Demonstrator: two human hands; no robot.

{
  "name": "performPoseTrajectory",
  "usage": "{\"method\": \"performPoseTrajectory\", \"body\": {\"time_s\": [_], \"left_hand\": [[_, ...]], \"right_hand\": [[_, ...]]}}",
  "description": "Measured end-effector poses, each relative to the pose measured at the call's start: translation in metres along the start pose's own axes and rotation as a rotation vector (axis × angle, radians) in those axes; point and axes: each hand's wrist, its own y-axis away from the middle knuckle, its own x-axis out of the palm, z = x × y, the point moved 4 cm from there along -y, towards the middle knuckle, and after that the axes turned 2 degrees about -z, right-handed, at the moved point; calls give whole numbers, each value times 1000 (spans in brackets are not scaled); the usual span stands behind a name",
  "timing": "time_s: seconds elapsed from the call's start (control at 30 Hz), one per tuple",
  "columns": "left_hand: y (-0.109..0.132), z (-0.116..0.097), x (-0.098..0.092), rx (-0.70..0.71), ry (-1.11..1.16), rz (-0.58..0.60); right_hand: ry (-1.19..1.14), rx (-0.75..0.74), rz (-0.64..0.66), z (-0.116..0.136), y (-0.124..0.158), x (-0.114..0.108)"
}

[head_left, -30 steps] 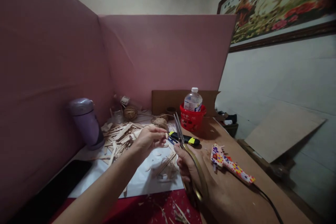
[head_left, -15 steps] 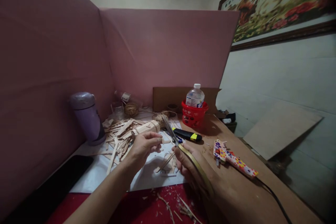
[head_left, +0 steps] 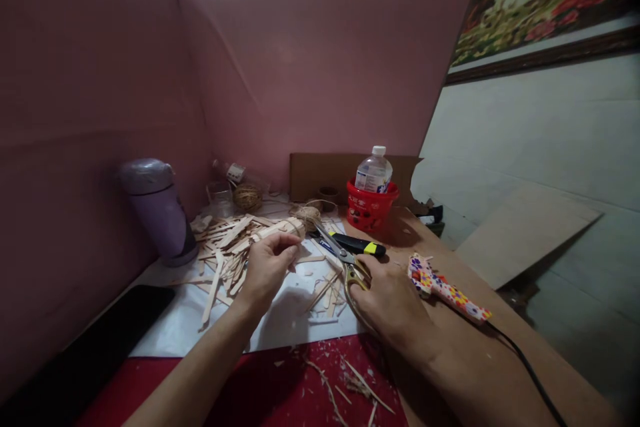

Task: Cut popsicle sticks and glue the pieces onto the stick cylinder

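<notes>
My right hand [head_left: 393,297] is wrapped round the gold handles of a pair of scissors [head_left: 343,253]. The blades point away and to the left, nearly closed, beside a black and yellow utility knife [head_left: 357,243]. Over the white paper [head_left: 165,333], my left hand [head_left: 270,270] has thumb and fingertips pinched together. What sits between them is too small to make out. Just behind that hand lies a bundle of wooden craft sticks [head_left: 280,230], and a heap of loose sticks [head_left: 220,280] spreads to its left. More cut pieces [head_left: 327,293] lie between the two hands.
A purple tumbler [head_left: 157,213] stands at left, near a black flat object [head_left: 115,327]. Twine balls [head_left: 249,198] and a glass sit at the back. A red bucket [head_left: 370,210] holds a plastic bottle [head_left: 375,170]. At right rests a flowered glue gun [head_left: 447,290] with its cord.
My right hand has turned palm down and moved right and slightly up with the scissors, now lower over the table. My left hand has shifted slightly up. The view has tilted down a little.
</notes>
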Motion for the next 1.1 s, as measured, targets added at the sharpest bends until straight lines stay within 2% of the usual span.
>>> {"method": "performPoseTrajectory", "body": {"time_s": [0.17,0.37,0.57,0.7,0.8,0.9,1.1], "left_hand": [[0,3,-3,64,-74,-26],[0,-2,-10,148,-132,-116],[-7,-8,-21,218,-191,-218],[-11,-10,-28,256,-229,-274],[-14,-10,-33,284,-257,-319],[-17,-9,-38,303,-284,-355],[-23,-8,-45,329,-319,-389]], "right_hand": [[265,-54,89,6,3,10],[424,-129,151,14,6,13],[373,-169,76,20,7,6],[220,-212,223,34,4,4],[256,-243,299,47,-3,4],[343,-322,318,59,-15,13],[334,-446,354,72,-33,54]]}}
